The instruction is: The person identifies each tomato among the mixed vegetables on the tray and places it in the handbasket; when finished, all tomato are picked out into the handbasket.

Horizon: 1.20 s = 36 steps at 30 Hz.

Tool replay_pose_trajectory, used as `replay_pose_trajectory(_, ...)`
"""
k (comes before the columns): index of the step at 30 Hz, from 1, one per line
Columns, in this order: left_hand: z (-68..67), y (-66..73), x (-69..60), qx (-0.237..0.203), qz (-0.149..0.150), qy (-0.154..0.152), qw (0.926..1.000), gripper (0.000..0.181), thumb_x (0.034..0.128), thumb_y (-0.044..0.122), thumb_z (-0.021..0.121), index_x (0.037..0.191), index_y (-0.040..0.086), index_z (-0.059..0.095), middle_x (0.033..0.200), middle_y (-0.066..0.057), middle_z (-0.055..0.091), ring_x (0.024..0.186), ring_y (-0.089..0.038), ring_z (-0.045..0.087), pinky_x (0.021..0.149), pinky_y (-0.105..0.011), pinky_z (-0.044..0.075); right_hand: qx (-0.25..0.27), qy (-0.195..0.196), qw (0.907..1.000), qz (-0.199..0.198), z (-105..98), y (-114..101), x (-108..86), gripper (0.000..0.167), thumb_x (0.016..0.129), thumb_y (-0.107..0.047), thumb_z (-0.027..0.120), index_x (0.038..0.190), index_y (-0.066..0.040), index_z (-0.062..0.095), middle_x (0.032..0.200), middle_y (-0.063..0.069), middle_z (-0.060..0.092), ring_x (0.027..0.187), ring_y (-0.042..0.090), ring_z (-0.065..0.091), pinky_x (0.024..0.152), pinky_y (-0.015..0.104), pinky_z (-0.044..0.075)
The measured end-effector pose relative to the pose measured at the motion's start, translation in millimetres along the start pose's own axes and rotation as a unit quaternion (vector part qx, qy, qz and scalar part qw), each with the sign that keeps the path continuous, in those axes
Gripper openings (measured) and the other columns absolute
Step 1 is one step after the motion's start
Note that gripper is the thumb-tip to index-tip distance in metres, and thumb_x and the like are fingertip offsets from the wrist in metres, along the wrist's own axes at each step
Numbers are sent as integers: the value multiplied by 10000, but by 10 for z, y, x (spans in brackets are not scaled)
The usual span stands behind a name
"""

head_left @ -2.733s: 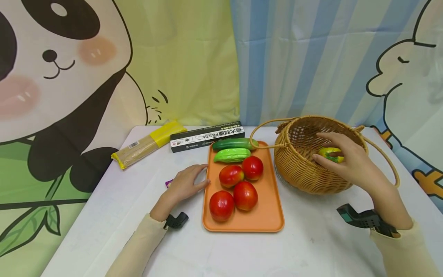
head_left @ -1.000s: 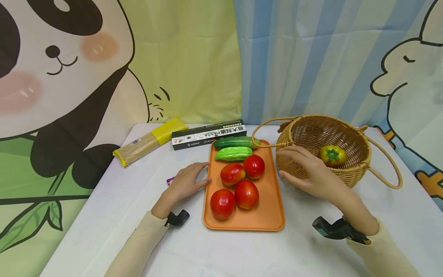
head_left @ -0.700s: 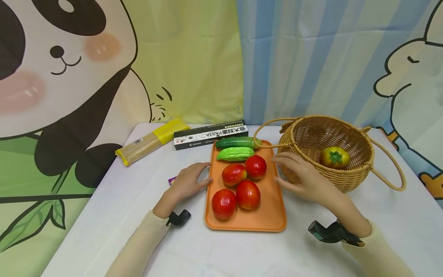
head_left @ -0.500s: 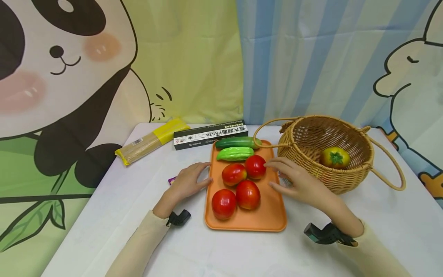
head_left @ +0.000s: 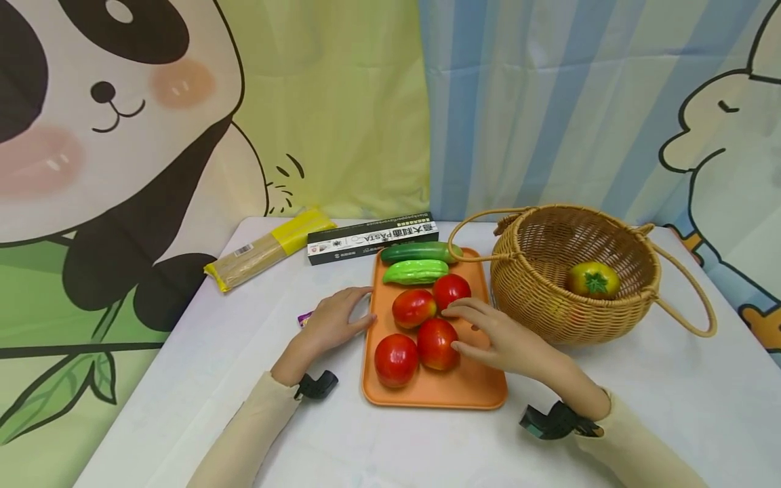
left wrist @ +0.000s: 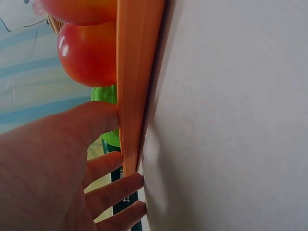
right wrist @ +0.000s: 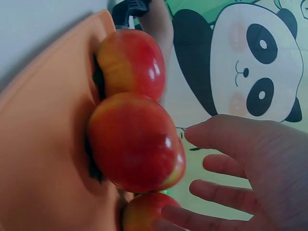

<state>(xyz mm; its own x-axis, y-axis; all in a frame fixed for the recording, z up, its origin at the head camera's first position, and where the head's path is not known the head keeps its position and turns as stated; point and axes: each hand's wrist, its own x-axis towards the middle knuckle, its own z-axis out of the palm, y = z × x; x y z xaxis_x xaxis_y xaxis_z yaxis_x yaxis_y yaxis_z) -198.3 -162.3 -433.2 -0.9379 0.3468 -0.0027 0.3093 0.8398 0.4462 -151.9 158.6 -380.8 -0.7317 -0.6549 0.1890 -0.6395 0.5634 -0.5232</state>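
1. Now that the right hand [head_left: 509,342] has moved from the basket [head_left: 531,312], frame right, to the orange tray [head_left: 478,393], frame centre, it seems free for the red tomatoes [head_left: 437,344] there.
2. Its fingers are loosely parted, holding nothing, beside them; the left hand [head_left: 329,325] touches the tray's left edge, fingers extended.
3. Visible: four red tomatoes, one cucumber [head_left: 417,253], one green gourd [head_left: 416,272]; one yellow-green tomato [head_left: 593,280] in the basket.

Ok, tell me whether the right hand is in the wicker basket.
No, the right hand is over the orange tray, close to a red tomato, outside the wicker basket.
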Motion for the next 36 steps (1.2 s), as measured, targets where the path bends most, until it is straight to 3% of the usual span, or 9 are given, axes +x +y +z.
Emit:
replay_pose_trajectory(5,13,-5,10,72,-8,35,10000,609,940,434,599,1461,156,451,1460,-89,487,1370,-292,420,1112,-543,326,31,-255,9997,-7,60,-17,21,516,908,-260,705,1362,-107,514,1333,65,516,1135,251,564,915,453,530)
replay_pose_trajectory(13,11,2,3,62,35,35,10000,602,942,427,597,1460,155,452,1461,-90,487,1369,-295,420,1110,-548,326,-106,-499,9987,54,166,-3,22,647,815,-368,783,1367,-146,529,1377,24,461,1161,230,559,938,440,520)
replay_pose_trajectory(22,5,3,1,88,40,63,9999,594,944,420,595,1455,150,458,1458,-94,490,1367,-294,423,1108,-546,330,215,-499,9985,3,209,28,58,649,771,-336,834,1288,-130,501,1280,-18,508,1188,179,524,1017,435,472)
replay_pose_trajectory(29,-3,10,15,97,56,83,9999,592,944,421,597,1452,151,461,1456,-94,492,1364,-295,428,1105,-548,332,441,-573,9972,179,216,43,54,653,775,-307,833,1290,-132,471,1239,-6,519,1170,178,521,1014,432,472)
replay_pose_trajectory(36,4,3,0,92,64,87,9999,595,946,423,591,1453,141,459,1456,-100,491,1368,-300,421,1103,-553,331,481,-510,9975,104,228,41,52,642,785,-315,826,1284,-114,475,1216,4,537,1142,172,533,989,420,492)
